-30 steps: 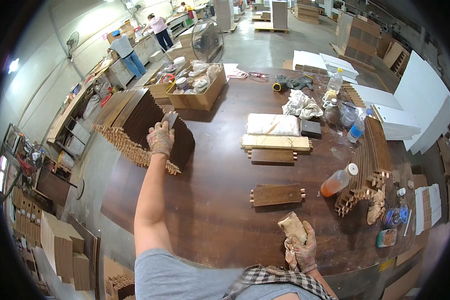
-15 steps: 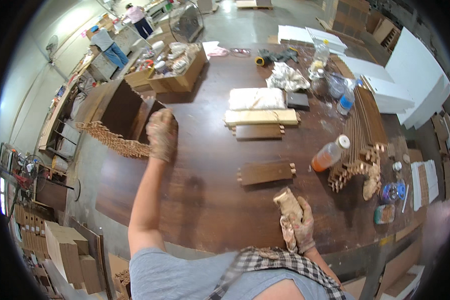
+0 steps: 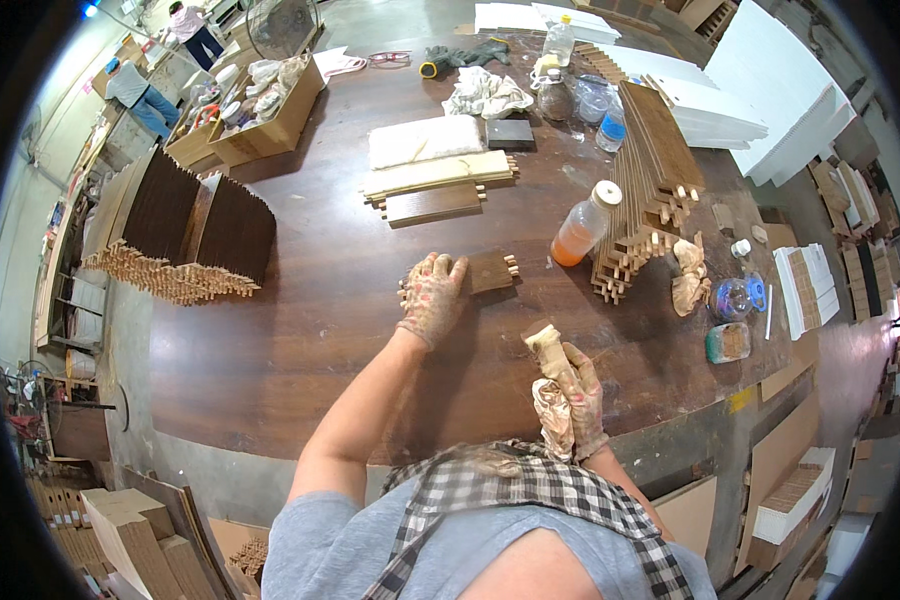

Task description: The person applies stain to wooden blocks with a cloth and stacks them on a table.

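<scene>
My left hand (image 3: 433,300), in a stained glove, grips the left part of a short dark brown wooden board (image 3: 490,271) lying on the table. Wooden dowels stick out of both board ends. My gloved right hand (image 3: 585,400) is closed around a wadded, stained cloth (image 3: 553,405) by the table's near edge. Farther back lie another dowelled brown board (image 3: 433,204), pale yellow strips (image 3: 440,175) and a folded white cloth (image 3: 428,143). Right of the held board stands a clear bottle of orange liquid (image 3: 583,230).
Dowelled boards form a tall stack (image 3: 180,225) on the table's left and a stepped stack (image 3: 660,160) on its right. A cardboard box (image 3: 270,135) of supplies sits back left. Jars, a crumpled rag (image 3: 690,278) and white panels (image 3: 785,100) are at right. Two people work far left.
My left hand has left the stack at the left and come right onto the short board. My right hand keeps the cloth. The whole view has shifted.
</scene>
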The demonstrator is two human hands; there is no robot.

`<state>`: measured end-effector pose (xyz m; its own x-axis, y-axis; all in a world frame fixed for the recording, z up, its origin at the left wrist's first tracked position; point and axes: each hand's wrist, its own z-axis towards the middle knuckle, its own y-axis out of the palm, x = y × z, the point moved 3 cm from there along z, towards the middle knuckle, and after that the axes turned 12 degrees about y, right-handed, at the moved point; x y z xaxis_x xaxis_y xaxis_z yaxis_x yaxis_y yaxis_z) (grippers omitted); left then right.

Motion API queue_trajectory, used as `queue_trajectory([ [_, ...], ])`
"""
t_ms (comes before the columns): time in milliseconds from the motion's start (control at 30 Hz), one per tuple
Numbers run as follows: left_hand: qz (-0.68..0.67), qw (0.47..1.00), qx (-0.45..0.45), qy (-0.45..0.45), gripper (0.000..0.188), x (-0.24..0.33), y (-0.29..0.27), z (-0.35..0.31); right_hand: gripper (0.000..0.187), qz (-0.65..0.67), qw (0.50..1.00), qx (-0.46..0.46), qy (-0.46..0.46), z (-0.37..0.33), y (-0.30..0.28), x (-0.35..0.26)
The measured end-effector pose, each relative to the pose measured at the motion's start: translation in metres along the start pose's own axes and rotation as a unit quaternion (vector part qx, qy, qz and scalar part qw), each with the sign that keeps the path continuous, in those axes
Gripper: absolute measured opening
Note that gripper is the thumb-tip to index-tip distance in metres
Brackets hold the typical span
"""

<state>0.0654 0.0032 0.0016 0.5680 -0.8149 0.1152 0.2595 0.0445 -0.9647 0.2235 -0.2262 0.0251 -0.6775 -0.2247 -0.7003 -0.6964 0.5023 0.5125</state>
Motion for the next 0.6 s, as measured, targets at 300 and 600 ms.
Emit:
queue_trajectory([
  [300,-0.826,0.491,0.104,-0.256,0.065,0.028,-0.025,-0.06,0.049,0.041,0.995,0.008,-0.085,0.016,-0.025,0.0],
  [600,-0.967,0.173,0.092,-0.165,0.06,0.083,-0.028,-0.074,0.069,-0.319,0.783,-0.092,-0.526,0.006,0.09,-0.047],
])
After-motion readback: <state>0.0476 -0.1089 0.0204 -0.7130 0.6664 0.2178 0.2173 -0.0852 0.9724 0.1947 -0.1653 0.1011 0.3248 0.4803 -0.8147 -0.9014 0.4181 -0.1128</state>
